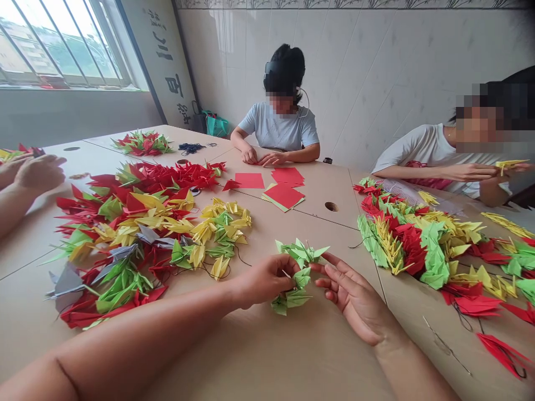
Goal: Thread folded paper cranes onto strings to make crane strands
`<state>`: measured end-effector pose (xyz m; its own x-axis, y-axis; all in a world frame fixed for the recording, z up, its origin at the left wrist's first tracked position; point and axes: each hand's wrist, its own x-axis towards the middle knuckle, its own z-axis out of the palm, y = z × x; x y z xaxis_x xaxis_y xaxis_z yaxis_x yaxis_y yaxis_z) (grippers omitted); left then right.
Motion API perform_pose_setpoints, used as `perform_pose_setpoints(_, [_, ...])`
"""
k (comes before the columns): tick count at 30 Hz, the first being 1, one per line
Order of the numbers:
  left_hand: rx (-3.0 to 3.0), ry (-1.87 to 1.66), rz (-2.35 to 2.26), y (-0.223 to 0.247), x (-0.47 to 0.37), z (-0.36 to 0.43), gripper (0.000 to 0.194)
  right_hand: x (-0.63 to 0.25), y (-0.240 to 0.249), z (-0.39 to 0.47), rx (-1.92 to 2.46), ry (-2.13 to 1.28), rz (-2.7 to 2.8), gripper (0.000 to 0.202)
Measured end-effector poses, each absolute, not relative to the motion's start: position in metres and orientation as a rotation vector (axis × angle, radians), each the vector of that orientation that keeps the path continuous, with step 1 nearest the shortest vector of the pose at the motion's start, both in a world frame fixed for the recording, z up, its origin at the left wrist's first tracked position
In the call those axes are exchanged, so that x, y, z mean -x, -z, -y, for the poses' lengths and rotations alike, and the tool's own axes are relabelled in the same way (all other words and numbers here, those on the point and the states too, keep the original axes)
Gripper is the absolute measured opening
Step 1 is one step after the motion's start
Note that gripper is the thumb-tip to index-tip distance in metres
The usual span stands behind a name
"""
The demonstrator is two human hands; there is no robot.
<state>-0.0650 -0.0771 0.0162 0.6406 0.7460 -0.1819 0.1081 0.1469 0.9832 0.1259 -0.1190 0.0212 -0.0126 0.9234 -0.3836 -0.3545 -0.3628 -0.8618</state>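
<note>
Pinched between thumb and fingertips, the grip of the left hand (267, 278) was closed on a small cluster of light green folded paper cranes (297, 273), whose sharp creased wings stuck out in points. The cluster was held just above the pale wooden tabletop (259, 345), near its middle, with a few of the cranes resting on the smooth surface. The right hand (355, 298) was held open beside it, palm turned up, its fingertips touching the right edge of the green paper without closing round it.

To the left, a broad heap of red, yellow, green and grey paper cranes (134, 234) was spread across the tabletop, some of them strung on dark thread. To the right, a second heap of stacked green, yellow and red cranes (422, 245) was laid out in dense, ridged rows. Flat square sheets of red paper (284, 195) were piled further back, near a round hole in the tabletop (331, 206).

A person in a light blue T-shirt (281, 131) was seated at the far side, both hands laid on red paper. Another person in a white T-shirt (430, 150) was seated at the right, and a yellow folded piece (510, 164) was held at that person's hand. Another person's hands (33, 172) were rested at the left edge.
</note>
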Motion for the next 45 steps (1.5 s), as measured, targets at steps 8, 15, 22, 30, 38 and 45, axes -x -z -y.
perform_pose_setpoints(8, [-1.33,-0.569,-0.77,-0.021,0.065,0.076,0.012,-0.115,-0.016,0.124,1.363,-1.234,1.1,0.031])
perform_pose_setpoints(15, [-1.452,-0.54,-0.783,-0.019,0.065,0.078,0.011,-0.112,-0.02,0.125,1.397,-1.237,1.31,0.025])
perform_pose_setpoints(22, [-1.42,-0.547,-0.668,-0.017,0.064,0.078,0.008,-0.109,-0.021,0.125,1.421,-1.375,1.362,0.023])
perform_pose_setpoints(30, [-1.322,-0.622,-0.742,-0.024,0.064,0.08,0.031,-0.109,-0.021,0.124,1.462,-1.258,1.303,0.023])
perform_pose_setpoints(38, [-1.206,-0.672,-0.688,-0.023,0.063,0.079,0.019,-0.107,-0.021,0.126,1.472,-1.286,1.265,0.024])
perform_pose_setpoints(45, [-1.303,-0.648,-0.728,-0.017,0.063,0.078,0.009,-0.108,-0.019,0.126,1.451,-1.402,1.294,0.031])
